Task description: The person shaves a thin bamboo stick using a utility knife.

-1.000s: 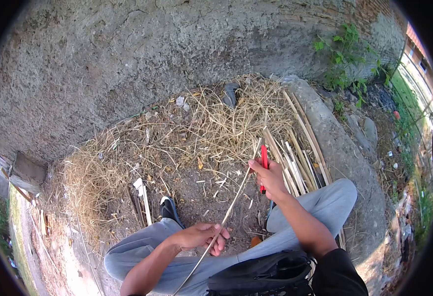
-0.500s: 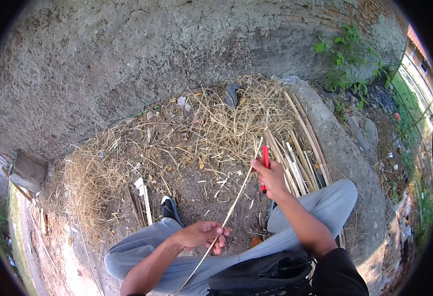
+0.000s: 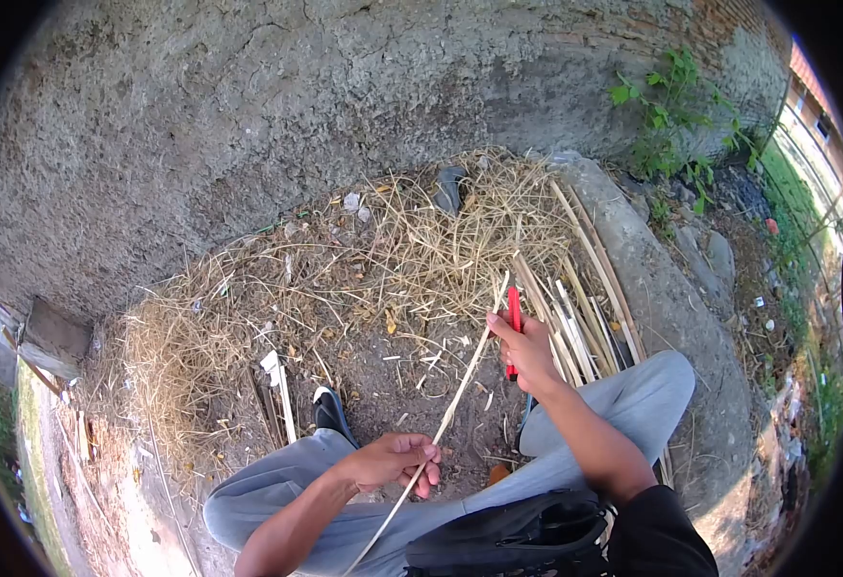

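A long, thin, pale bamboo strip (image 3: 459, 395) slants from my lap up to the right. My left hand (image 3: 397, 462) pinches it low down, thumb against fingertips, above my crossed legs. Farther up, my right hand (image 3: 525, 350) has its thumb and fingers around the strip near its top end. The same hand grips a red utility knife (image 3: 515, 310), held upright beside the strip; its blade does not show.
Several split bamboo pieces (image 3: 575, 327) lie to the right, beside a concrete ledge (image 3: 671, 274). Straw and shavings (image 3: 191, 356) cover the ground below a rough wall (image 3: 345, 87). A black bag (image 3: 508, 534) rests on my lap. A grey object (image 3: 449, 190) lies by the wall.
My right hand and the knife have shifted very slightly left and down. The left hand stays on the strip in the same place.
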`<action>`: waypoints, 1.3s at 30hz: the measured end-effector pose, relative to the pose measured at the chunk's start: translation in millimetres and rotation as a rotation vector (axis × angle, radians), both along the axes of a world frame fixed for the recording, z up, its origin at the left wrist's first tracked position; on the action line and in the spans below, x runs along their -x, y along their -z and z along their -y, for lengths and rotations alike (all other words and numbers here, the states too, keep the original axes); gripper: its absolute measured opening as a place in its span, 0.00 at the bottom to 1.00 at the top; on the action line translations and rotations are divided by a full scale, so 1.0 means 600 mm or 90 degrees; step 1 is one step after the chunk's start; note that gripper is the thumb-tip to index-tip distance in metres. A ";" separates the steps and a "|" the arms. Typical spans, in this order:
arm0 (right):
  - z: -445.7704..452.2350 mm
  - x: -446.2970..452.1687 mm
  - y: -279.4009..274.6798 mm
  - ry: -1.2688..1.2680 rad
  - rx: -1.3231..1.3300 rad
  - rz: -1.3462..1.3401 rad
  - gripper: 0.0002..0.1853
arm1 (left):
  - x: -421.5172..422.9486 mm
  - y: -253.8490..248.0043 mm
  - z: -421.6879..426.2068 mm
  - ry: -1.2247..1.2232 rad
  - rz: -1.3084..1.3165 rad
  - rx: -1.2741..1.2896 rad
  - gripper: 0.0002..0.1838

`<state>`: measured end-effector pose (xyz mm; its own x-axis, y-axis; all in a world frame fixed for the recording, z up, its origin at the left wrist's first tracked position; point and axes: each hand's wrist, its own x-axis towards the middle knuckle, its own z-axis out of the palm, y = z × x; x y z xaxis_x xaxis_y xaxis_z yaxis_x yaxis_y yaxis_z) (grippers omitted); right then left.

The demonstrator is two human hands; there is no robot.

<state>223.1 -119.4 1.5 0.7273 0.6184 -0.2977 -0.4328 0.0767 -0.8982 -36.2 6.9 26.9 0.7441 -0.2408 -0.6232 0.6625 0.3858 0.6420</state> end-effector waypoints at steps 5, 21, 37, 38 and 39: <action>-0.001 0.003 -0.009 -0.013 0.012 0.006 0.11 | 0.001 0.002 0.000 -0.007 -0.005 -0.017 0.14; -0.011 0.097 -0.007 -0.191 0.090 0.079 0.18 | -0.037 0.026 -0.018 -0.223 0.050 -0.011 0.13; -0.010 0.033 0.012 -0.077 0.017 -0.058 0.06 | -0.014 0.034 0.016 -0.065 0.085 -0.161 0.20; -0.011 0.028 0.013 -0.056 0.003 -0.061 0.07 | -0.011 0.035 0.019 -0.053 0.103 -0.159 0.19; -0.012 0.025 0.013 -0.034 0.003 -0.067 0.08 | -0.011 0.031 0.022 -0.041 0.121 -0.156 0.18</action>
